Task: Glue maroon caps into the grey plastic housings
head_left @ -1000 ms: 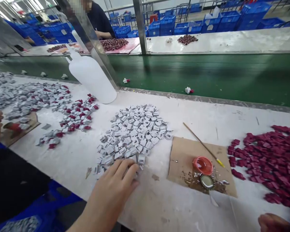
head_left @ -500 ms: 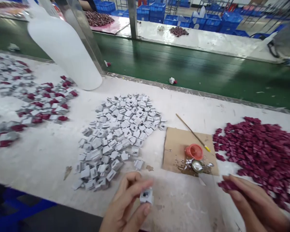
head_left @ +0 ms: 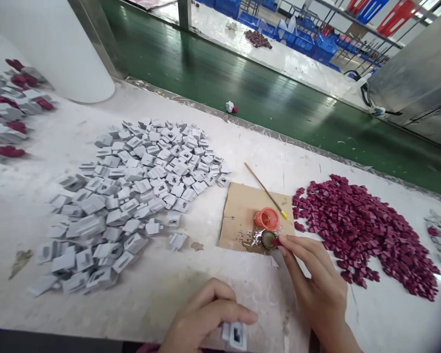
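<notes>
Fingers curled, the left hand point(head_left: 206, 316) holds a grey plastic block point(head_left: 238, 335) near the front edge of the white worktable point(head_left: 150, 299); its thumb is hidden. Thumb and forefinger nearly together, the right hand point(head_left: 318, 287) pinches a maroon piece point(head_left: 276, 242) at the rim of a bottle cap point(head_left: 268, 239), which sits by the near edge of a cardboard sheet point(head_left: 238, 198). Close behind the cap stands an orange-red cup point(head_left: 267, 219), with a slim brush point(head_left: 262, 184) slanting across the sheet's far edge. Bare tabletop separates the cardboard from the grey heap point(head_left: 143, 176)'s near end; the maroon heap point(head_left: 371, 230) crowds the sheet's right edge.
</notes>
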The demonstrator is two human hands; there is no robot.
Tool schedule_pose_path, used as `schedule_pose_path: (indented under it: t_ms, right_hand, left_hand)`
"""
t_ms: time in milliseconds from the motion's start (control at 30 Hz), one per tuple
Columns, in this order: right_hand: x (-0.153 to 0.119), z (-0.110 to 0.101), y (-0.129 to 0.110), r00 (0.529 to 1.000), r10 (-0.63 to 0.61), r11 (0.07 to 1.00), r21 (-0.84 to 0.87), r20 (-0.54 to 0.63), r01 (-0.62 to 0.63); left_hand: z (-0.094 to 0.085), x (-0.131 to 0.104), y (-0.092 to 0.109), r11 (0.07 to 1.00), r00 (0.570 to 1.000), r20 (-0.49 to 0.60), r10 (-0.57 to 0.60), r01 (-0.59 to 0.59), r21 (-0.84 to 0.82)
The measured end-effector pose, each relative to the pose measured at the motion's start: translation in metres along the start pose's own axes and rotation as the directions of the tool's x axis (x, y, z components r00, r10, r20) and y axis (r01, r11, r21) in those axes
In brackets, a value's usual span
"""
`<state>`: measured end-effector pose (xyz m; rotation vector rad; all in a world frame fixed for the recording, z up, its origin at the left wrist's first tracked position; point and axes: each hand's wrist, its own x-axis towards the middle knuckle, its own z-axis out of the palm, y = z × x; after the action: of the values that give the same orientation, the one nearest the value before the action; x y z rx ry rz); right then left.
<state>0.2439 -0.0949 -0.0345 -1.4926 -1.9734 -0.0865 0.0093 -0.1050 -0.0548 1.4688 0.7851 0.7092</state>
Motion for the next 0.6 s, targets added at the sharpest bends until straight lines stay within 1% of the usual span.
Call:
schedule_pose_path:
  t_ms: [67,233,333,433,500,600]
  right_hand:
    - [0.002,0.001,-0.001,1.000,-0.004,1.000,0.001,0.004,0.004]
    - [0.003,0.004,-0.003,1.000,-0.017,1.000,0.009,0.019,0.017]
    - [0.003,0.004,-0.003,0.999,-0.021,1.000,0.009,0.028,0.021]
    - [0.002,0.002,-0.002,1.000,-0.020,1.000,0.001,0.014,0.020]
    - [0.002,-0.001,-0.004,1.000,-0.016,1.000,0.010,-0.011,0.016]
    - [-0.003,-0.006,-0.013,0.998,0.047,0.992,0.117,-0.043,-0.041]
  left_hand:
    - [-0.001,-0.001,0.002,1.000,1.000,-0.008,-0.020,0.020,-0.021]
    - [0.000,0.003,0.006,0.996,0.994,-0.109,0.003,-0.013,-0.089]
    - [0.002,0.003,0.007,0.998,0.989,-0.148,0.026,-0.033,-0.044]
    - [0.003,0.001,0.008,0.998,0.986,-0.163,0.042,-0.033,0.059]
    - [0.003,0.001,0.007,0.981,0.987,-0.144,0.075,-0.047,0.188]
    - [0.004,0.004,0.005,0.891,0.972,-0.120,0.203,-0.133,0.434]
